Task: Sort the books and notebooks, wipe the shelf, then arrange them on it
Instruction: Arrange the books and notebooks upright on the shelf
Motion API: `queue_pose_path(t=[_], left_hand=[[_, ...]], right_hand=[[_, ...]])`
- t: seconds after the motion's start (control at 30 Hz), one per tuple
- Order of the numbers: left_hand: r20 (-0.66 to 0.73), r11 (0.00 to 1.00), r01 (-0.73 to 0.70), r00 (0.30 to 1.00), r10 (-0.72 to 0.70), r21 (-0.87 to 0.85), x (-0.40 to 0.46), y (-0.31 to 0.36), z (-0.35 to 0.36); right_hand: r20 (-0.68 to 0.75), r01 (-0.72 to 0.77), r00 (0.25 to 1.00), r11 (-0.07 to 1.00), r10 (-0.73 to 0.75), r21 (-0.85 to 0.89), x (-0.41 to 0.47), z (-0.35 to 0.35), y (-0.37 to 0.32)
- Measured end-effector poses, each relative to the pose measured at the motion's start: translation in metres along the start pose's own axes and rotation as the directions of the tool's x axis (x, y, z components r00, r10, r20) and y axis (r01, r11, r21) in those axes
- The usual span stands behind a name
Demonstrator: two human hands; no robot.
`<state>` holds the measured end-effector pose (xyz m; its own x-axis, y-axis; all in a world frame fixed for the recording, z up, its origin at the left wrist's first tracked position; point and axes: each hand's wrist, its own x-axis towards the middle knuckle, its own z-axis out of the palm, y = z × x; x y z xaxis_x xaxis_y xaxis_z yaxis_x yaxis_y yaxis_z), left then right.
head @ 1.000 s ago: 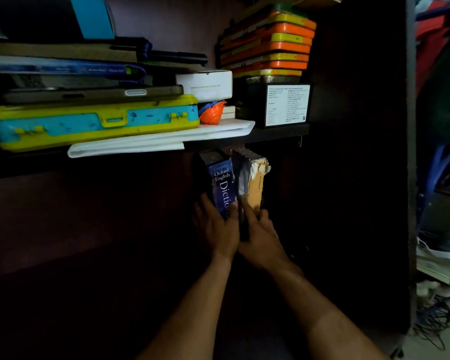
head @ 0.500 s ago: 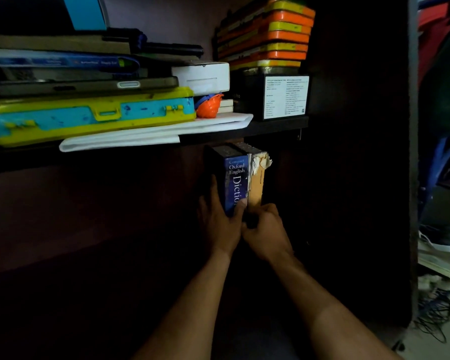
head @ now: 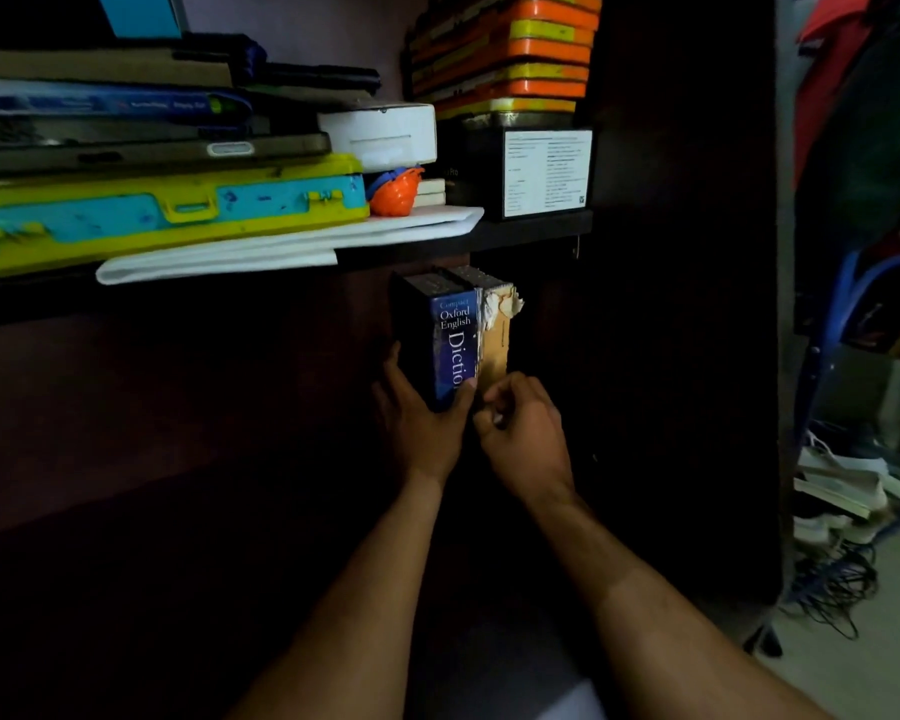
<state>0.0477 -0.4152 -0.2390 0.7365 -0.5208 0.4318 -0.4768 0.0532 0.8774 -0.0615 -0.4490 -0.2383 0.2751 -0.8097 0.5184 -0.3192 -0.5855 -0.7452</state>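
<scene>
1. Left hand (head: 427, 423) grips the upright blue dictionary (head: 455, 345) on the dark lower shelf.
2. Right hand (head: 523, 433), fingers curled, at the torn brown book (head: 497, 345); grip indiscernible.
3. Both books' bases hidden.

A blue book spine (head: 454, 345) at the centre of the frame reads "Compact Oxford English" above a sideways "Dictio" (the remaining letters are covered by a hand). A white label (head: 546, 171) on a dark box, upper right of centre, carries fine print too small to read.
</scene>
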Motion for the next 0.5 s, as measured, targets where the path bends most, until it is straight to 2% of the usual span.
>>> queue_pose_path(t=[0.17,0.3,0.4,0.47,0.5], left_hand=[[-0.017,1.0,0.002,1.0,-0.002,-0.019,-0.001,0.001,-0.003],[-0.065,0.998,0.054,0.996,-0.056,-0.03,-0.031,0.019,-0.021],[0.14,0.995,0.087,0.987,-0.079,-0.054,-0.082,0.054,-0.043],[0.318,0.994,0.071,0.947,-0.041,-0.083,-0.126,0.093,-0.06],[0.364,0.995,0.045,0.931,-0.009,-0.09,-0.139,0.107,-0.065]], right_hand=[[0.002,0.023,1.0,0.999,-0.023,0.024,0.0,0.0,-0.002],[-0.024,-0.043,0.999,0.992,0.046,0.115,-0.029,-0.024,-0.026],[-0.042,-0.034,0.998,0.984,0.042,0.173,-0.071,-0.066,-0.048],[-0.083,-0.049,0.995,0.988,0.062,0.145,-0.112,-0.118,-0.067],[-0.09,-0.044,0.994,0.991,0.056,0.129,-0.128,-0.136,-0.077]])
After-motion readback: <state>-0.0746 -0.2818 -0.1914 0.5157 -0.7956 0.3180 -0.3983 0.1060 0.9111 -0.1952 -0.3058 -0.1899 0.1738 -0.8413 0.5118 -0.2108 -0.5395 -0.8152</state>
